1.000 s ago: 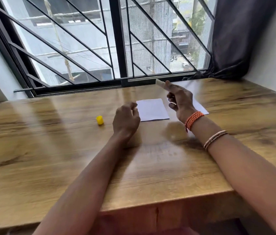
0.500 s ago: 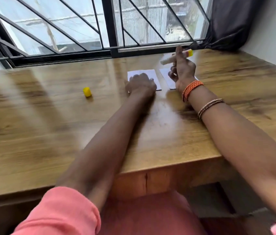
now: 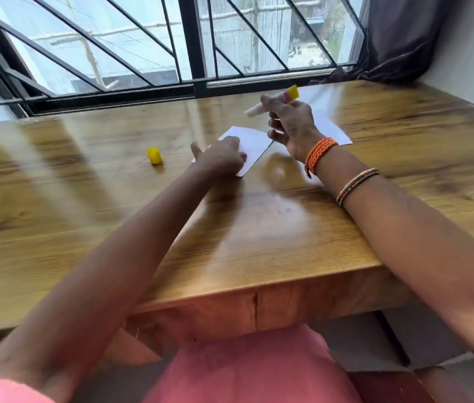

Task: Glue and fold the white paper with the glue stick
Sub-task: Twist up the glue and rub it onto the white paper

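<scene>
Pressing white paper (image 3: 251, 145) onto tabletop (image 3: 259, 228), left hand (image 3: 219, 158) fingers curled; right hand (image 3: 291, 123) fingers pinching uncapped glue stick (image 3: 270, 103) above paper; yellow cap (image 3: 154, 155) left of paper.

No text, label, brand, number or sign can be read anywhere. The glue stick (image 3: 270, 104), held up beyond the white paper (image 3: 254, 144), shows only a pale barrel and a yellow end; any print on it is too blurred to make out. The yellow cap (image 3: 154, 155), to the left of the paper on the tabletop (image 3: 55, 199), is plain. Both the paper and the second sheet (image 3: 331, 126) to its right are blank on the sides that show.
</scene>
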